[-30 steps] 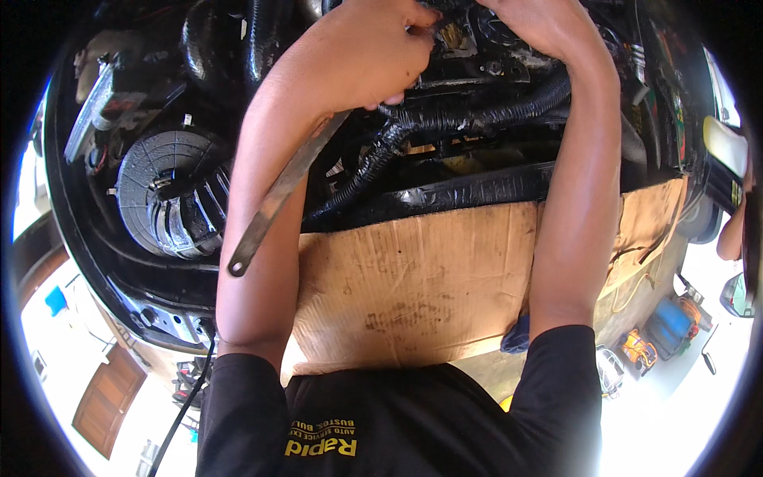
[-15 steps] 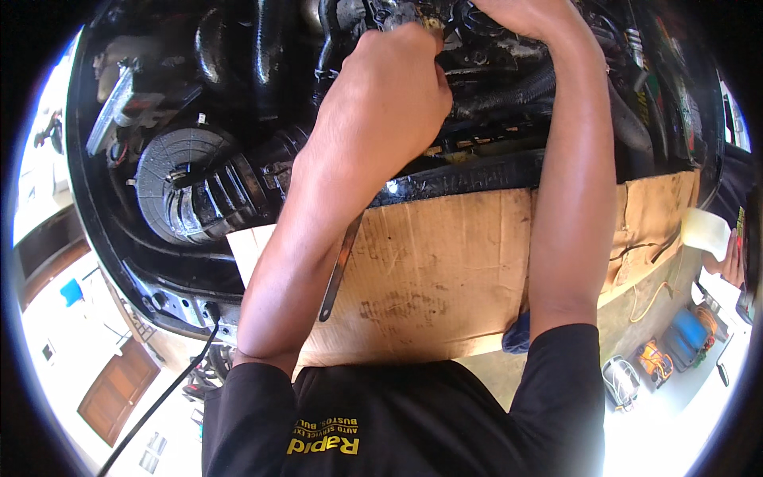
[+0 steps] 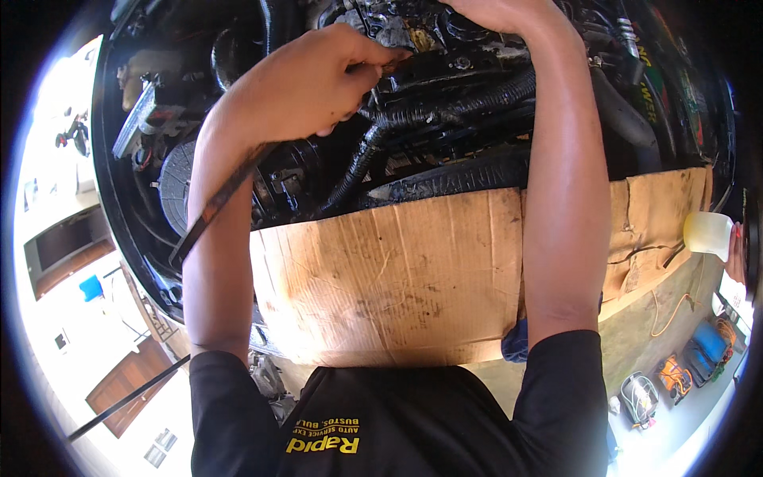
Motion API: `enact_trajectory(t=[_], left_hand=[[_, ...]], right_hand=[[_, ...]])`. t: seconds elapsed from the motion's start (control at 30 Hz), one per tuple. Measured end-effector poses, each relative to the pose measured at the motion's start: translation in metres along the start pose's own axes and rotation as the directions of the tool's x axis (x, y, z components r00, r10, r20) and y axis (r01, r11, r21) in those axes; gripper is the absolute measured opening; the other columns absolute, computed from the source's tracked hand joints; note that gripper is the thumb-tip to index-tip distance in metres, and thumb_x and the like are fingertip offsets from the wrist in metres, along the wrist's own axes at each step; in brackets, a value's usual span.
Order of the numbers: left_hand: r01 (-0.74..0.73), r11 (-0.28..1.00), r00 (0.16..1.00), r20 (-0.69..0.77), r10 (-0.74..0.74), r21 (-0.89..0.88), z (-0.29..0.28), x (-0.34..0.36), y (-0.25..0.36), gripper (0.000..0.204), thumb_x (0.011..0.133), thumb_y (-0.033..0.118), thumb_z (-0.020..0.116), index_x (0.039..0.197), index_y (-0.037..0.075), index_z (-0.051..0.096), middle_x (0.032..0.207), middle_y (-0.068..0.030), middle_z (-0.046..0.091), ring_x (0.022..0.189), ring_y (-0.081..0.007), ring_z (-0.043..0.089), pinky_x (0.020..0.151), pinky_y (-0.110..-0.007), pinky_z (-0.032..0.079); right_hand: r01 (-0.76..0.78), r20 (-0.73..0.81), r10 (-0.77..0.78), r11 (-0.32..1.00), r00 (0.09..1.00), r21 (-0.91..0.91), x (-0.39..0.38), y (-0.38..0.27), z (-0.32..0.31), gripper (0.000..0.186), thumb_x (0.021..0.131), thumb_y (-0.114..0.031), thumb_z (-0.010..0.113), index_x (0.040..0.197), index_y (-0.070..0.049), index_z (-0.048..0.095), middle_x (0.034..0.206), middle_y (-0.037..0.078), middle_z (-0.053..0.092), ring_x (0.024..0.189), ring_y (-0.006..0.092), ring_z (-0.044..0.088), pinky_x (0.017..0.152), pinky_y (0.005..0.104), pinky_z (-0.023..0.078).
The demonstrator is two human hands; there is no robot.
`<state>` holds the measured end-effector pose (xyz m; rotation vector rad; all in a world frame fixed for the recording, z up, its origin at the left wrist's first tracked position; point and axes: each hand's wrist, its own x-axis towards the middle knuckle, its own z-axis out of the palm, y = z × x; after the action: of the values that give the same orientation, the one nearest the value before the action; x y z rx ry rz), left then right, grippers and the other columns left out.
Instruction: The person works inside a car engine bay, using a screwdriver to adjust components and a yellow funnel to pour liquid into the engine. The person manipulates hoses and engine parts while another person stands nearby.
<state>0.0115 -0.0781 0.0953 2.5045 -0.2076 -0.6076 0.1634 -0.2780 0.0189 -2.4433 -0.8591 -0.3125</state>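
Note:
My left hand [image 3: 314, 83] is closed over the engine, thumb and forefinger pinched near its metal parts. A long, narrow dark metal bar [image 3: 222, 196] runs out from under the palm and along my left forearm. Its far end lies beside that forearm. At the top edge my right hand [image 3: 497, 14] reaches over the engine [image 3: 461, 60]; its fingers are cut off or out of sight. Below my left hand, a ribbed black hose [image 3: 445, 107] crosses the engine bay.
A stained cardboard sheet [image 3: 389, 286] covers the front edge of the bay. At the right, another person's hand [image 3: 736, 245] holds a pale translucent container [image 3: 707, 234]. A round black air filter housing [image 3: 171, 191] sits at the left. Beyond the cardboard, a yellow cord [image 3: 664, 314] lies on the floor.
My left hand has swung left and turned, and the metal bar has tilted leftward with it. More of the ribbed hose shows. My right hand stays near the top edge.

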Motion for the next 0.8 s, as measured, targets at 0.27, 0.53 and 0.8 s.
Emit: enact_trajectory(t=[0.27,0.53,0.8], left_hand=[[0.038,0.996,0.991,0.135,-0.026,-0.087,-0.013,0.021,-0.006,0.034,0.11,0.016,0.053,0.137,0.005,0.069,0.068,-0.0031,0.063,0.045,-0.0067,0.054,0.042,-0.023,0.042],[0.036,0.978,0.998,0.062,-0.024,-0.205,0.001,0.034,-0.004,0.036,0.111,0.016,0.054,0.143,0.003,0.065,0.071,-0.0027,0.063,0.044,-0.0031,0.051,0.04,-0.02,0.039],[-0.013,0.896,0.965,-0.242,-0.105,-0.444,0.044,0.015,0.006,0.035,0.109,0.017,0.057,0.139,0.002,0.067,0.075,-0.0034,0.066,0.046,-0.0037,0.052,0.041,-0.02,0.04]], right_hand=[[-0.052,0.07,0.052,0.999,0.996,0.012,0.0,-0.002,-0.015,0.035,0.087,-0.018,0.079,0.119,-0.005,0.076,0.116,0.022,0.076,0.116,0.0383,0.071,0.103,0.0465,0.055],[-0.001,-0.045,0.002,1.0,0.999,0.031,-0.003,0.007,-0.004,0.034,0.084,-0.014,0.079,0.117,-0.006,0.077,0.11,0.022,0.077,0.109,0.0375,0.073,0.097,0.0449,0.058],[-0.046,0.007,0.045,0.997,0.999,0.061,0.006,0.008,0.0,0.028,0.085,-0.015,0.079,0.112,-0.006,0.079,0.102,0.019,0.078,0.099,0.0365,0.076,0.089,0.044,0.06]])
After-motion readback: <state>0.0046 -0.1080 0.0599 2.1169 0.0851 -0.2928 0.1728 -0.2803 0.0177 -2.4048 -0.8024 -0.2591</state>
